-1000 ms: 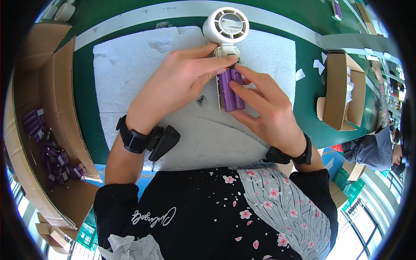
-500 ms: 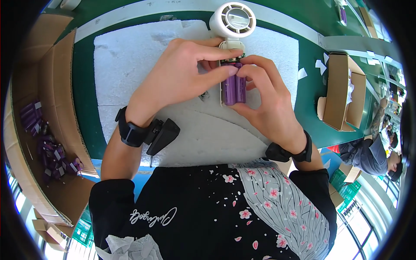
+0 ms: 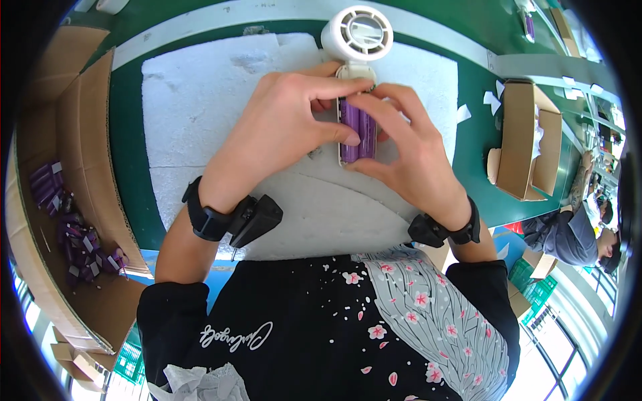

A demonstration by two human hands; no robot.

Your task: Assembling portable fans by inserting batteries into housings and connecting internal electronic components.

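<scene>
Fan (image 3: 356, 48) sits in half-curled grips of left hand (image 3: 281, 113) and right hand (image 3: 416, 140).

A: Counts?
B: One handheld fan (image 3: 356, 33), two purple cylindrical cells (image 3: 366, 130) visible in it.
A: Hands on it?
B: Two: left hand (image 3: 277, 113), right hand (image 3: 413, 140). Two black wrist straps (image 3: 209, 222), one per wrist.
A: Cardboard boxes?
B: One big left box (image 3: 87, 144), one smaller right box (image 3: 518, 147). Others partly cut off, no firm total.
A: Piled cells (image 3: 83, 240), left box?
B: Many, overlapping, can't count.
A: Green crates (image 3: 536, 286)?
B: Two visible.
A: White scraps (image 3: 491, 101) near right box?
B: Three.
</scene>
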